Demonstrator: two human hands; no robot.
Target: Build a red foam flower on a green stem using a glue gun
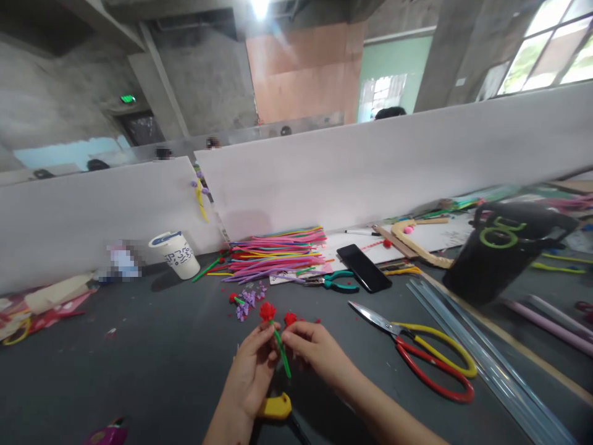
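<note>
My left hand (252,371) is closed around a small pipe-cleaner flower with a red head (267,310) and a green stem (282,355). My right hand (315,349) pinches the same stem just below the head, fingers pressed together. A second red bit (290,318) lies just past my right fingers. A small purple and red flower piece (244,303) rests on the grey table (162,358) beyond my hands.
A pile of coloured pipe cleaners (278,253), teal pliers (336,281), a black phone (364,267), yellow-and-red scissors (417,352), a paper cup (176,254), a black bag (500,253) and clear rods (486,364) lie around. A yellow tool (277,406) sits under my left wrist. White partitions stand behind.
</note>
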